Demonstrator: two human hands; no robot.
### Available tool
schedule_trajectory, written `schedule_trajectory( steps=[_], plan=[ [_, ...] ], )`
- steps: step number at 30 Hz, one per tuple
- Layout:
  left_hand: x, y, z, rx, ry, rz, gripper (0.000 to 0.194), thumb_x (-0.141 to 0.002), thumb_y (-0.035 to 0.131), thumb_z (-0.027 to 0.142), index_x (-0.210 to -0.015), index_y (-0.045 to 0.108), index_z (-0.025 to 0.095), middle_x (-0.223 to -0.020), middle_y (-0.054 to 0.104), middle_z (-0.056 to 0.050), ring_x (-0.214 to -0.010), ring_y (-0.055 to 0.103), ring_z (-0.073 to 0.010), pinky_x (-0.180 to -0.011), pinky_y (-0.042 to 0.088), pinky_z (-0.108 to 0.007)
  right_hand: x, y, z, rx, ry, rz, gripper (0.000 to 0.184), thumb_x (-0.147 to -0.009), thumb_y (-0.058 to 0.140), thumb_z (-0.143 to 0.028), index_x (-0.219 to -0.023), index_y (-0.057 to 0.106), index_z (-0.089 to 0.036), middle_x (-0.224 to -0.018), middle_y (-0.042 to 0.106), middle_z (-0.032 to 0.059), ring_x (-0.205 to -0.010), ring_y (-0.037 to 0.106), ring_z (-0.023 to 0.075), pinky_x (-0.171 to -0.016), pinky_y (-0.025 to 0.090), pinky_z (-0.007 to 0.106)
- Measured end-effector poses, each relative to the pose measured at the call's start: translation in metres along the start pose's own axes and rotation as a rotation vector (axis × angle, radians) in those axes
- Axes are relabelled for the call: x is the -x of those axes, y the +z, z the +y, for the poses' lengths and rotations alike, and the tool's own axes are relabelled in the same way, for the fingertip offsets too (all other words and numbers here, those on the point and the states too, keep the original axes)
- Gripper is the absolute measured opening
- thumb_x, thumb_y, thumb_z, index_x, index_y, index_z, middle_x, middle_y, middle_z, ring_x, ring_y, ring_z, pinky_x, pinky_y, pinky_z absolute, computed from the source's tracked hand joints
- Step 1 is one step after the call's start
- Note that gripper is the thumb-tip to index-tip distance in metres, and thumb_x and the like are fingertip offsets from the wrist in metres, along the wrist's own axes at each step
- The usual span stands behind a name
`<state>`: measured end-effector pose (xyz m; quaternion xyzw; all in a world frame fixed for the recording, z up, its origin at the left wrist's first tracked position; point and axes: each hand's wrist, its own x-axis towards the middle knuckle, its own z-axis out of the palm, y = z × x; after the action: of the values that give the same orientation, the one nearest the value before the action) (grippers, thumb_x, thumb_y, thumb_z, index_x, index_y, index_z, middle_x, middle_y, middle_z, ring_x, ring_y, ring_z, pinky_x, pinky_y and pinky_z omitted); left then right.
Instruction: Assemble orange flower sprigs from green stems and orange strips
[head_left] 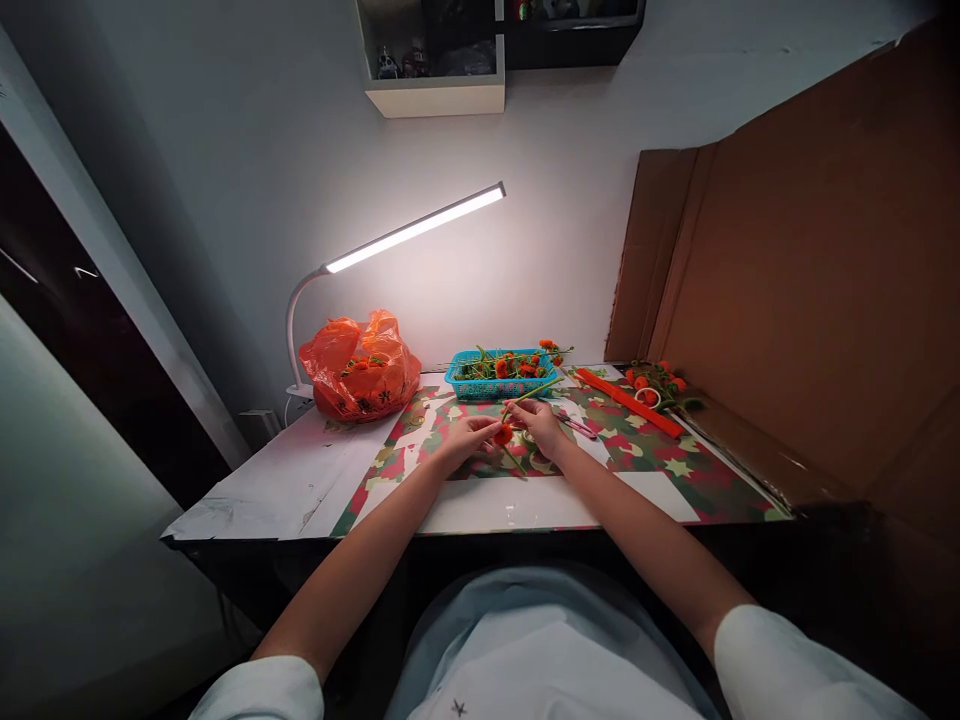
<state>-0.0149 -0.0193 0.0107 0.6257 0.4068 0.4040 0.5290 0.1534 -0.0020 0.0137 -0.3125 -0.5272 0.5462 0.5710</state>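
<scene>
Over the front middle of the table, my left hand [472, 437] is closed on an orange flower [503, 435], pinching it near the head. My right hand [538, 420] is closed on a green stem [536, 392] that slants up to the right, just beside the flower. Another stem end points down below the hands. Whether the stem and the flower are one piece I cannot tell. Just behind the hands stands a blue plastic basket [501, 392] with orange flowers and green stems in it. A pink-handled tool [577, 427], perhaps scissors, lies right of my right hand.
An orange plastic bag [360, 375] with orange flowers stands back left, beside a lit desk lamp [416, 230]. At right lie a long orange-red strip [628, 402] and a bunch of orange flowers [656, 380]. A tall cardboard sheet [810, 270] walls the right side.
</scene>
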Motion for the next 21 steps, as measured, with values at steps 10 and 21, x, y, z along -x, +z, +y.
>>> schedule_trajectory(
  steps=[10, 21],
  plan=[
    [-0.0034, -0.0044, 0.0008, 0.176, 0.036, 0.078, 0.055, -0.057, 0.080, 0.055, -0.088, 0.071, 0.010, -0.082, 0.073, -0.010, -0.078, 0.067, -0.0181, -0.076, 0.053, -0.029, -0.0001, -0.0067, 0.0076, 0.236, -0.123, -0.119, 0.028, -0.059, 0.079, -0.039, -0.077, 0.074, -0.019, -0.075, 0.074, 0.0031, -0.069, 0.067, 0.0161, -0.067, 0.053, 0.026],
    [-0.0028, -0.0056, -0.0001, 0.113, -0.011, 0.087, 0.053, -0.053, 0.083, 0.052, -0.084, 0.071, 0.010, -0.079, 0.072, -0.010, -0.071, 0.067, -0.0166, -0.071, 0.053, -0.028, 0.0034, -0.0066, 0.0082, 0.341, -0.184, -0.151, 0.022, -0.065, 0.075, -0.039, -0.075, 0.074, -0.020, -0.073, 0.073, 0.0029, -0.066, 0.066, 0.0162, -0.064, 0.053, 0.027]
  ],
)
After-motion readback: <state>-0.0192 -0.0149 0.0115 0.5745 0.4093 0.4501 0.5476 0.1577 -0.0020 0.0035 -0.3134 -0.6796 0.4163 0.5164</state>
